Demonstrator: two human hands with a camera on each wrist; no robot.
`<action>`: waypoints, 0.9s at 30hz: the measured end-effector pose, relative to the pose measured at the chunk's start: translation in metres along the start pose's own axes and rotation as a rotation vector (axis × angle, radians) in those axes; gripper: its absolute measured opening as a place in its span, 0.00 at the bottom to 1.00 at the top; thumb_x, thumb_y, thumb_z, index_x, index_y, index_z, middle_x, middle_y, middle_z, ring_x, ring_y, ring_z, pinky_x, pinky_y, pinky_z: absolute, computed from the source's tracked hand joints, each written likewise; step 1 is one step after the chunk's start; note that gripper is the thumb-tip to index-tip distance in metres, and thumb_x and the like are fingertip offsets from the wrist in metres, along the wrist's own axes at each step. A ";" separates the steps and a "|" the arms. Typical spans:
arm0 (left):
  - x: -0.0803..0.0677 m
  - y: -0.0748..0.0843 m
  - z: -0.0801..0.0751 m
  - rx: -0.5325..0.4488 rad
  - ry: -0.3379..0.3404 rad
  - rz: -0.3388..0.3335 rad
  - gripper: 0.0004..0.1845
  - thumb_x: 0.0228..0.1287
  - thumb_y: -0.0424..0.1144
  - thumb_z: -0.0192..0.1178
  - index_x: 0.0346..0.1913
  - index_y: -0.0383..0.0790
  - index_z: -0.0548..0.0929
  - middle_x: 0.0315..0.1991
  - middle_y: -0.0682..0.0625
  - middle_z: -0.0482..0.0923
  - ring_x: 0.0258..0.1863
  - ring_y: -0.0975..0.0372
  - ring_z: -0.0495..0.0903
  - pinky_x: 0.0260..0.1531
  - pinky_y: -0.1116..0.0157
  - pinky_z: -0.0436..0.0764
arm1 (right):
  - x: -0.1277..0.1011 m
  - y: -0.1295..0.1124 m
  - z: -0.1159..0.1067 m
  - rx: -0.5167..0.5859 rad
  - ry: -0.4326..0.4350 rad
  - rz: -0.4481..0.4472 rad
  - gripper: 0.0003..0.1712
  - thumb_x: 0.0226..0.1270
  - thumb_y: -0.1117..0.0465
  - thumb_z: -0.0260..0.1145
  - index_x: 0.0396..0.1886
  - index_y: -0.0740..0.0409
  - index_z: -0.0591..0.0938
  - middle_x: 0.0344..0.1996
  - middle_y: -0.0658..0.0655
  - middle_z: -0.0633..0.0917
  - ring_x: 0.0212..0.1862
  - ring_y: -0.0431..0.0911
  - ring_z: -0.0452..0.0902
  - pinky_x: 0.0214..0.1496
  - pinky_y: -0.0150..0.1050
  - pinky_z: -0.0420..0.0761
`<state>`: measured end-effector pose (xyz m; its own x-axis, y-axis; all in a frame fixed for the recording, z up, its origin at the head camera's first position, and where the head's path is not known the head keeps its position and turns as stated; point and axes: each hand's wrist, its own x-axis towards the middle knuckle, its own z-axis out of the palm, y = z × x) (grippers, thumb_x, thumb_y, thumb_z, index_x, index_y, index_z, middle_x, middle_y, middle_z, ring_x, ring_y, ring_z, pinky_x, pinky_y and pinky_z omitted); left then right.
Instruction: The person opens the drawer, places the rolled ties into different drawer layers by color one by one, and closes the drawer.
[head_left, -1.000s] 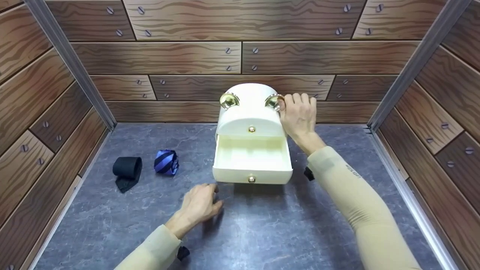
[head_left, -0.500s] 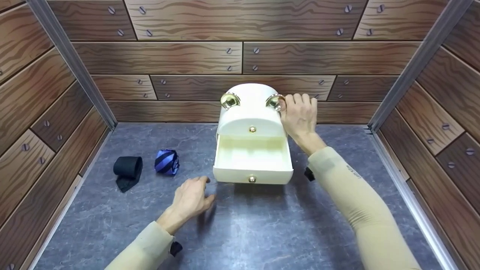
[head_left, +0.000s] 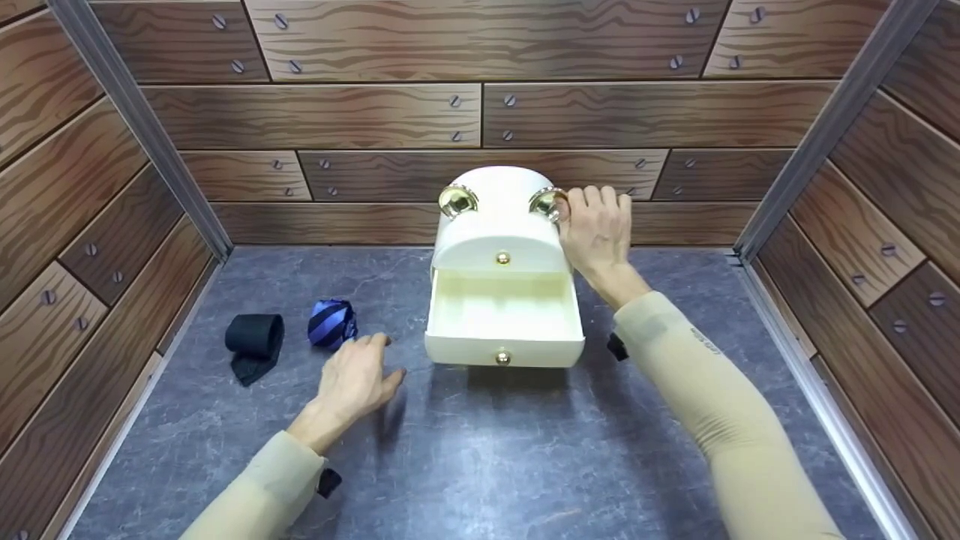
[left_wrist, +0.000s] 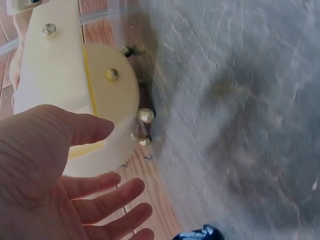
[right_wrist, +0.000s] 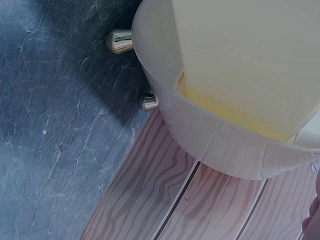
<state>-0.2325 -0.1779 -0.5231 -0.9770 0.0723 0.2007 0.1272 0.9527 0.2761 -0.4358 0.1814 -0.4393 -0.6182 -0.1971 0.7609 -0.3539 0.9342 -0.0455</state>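
Note:
A cream box with a rounded top [head_left: 504,225] stands at the back of the table, its lower drawer [head_left: 465,351] pulled out with nothing visible inside. Two gold round ornaments sit on its upper sides. My right hand [head_left: 598,234] grips the right gold ornament [head_left: 546,202], with the fingers curled at the box's side. Just in front of a rolled blue striped tie [head_left: 328,321], my left hand [head_left: 349,381] hovers with fingers spread and holds nothing. The tie's edge [left_wrist: 200,234] shows low in the left wrist view. Farther left lies a rolled dark tie [head_left: 253,335], one end trailing.
Wood-patterned walls [head_left: 480,116] enclose the grey marbled table [head_left: 510,465] at the back and sides. Metal rails [head_left: 817,420] run along the table's sides. Short gold feet [right_wrist: 120,41] hold the box above the surface.
My left hand has moved left and away from the drawer front, to beside the blue striped tie. The right hand, the box and both ties have stayed in place.

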 end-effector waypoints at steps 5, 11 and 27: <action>0.004 -0.009 -0.004 0.039 0.007 0.020 0.26 0.67 0.49 0.78 0.58 0.36 0.85 0.50 0.36 0.90 0.48 0.40 0.88 0.47 0.41 0.91 | 0.000 0.000 0.000 0.004 -0.007 0.006 0.31 0.94 0.43 0.49 0.41 0.64 0.81 0.37 0.68 0.86 0.46 0.68 0.81 0.53 0.63 0.74; 0.007 -0.027 -0.007 0.082 0.063 0.053 0.26 0.66 0.48 0.78 0.57 0.34 0.84 0.48 0.35 0.89 0.48 0.38 0.87 0.44 0.39 0.90 | 0.000 -0.001 0.000 0.005 -0.016 0.006 0.31 0.94 0.43 0.47 0.41 0.64 0.81 0.38 0.68 0.86 0.46 0.68 0.80 0.54 0.63 0.74; 0.017 -0.072 -0.014 0.193 0.210 0.175 0.34 0.62 0.49 0.83 0.63 0.32 0.83 0.55 0.32 0.85 0.54 0.35 0.84 0.49 0.37 0.88 | -0.001 -0.001 0.000 0.009 -0.021 0.017 0.32 0.94 0.43 0.47 0.40 0.65 0.80 0.38 0.68 0.86 0.46 0.68 0.80 0.53 0.64 0.74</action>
<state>-0.2559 -0.2496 -0.5263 -0.8840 0.1966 0.4242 0.2357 0.9709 0.0413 -0.4354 0.1808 -0.4398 -0.6388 -0.1877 0.7461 -0.3497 0.9347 -0.0643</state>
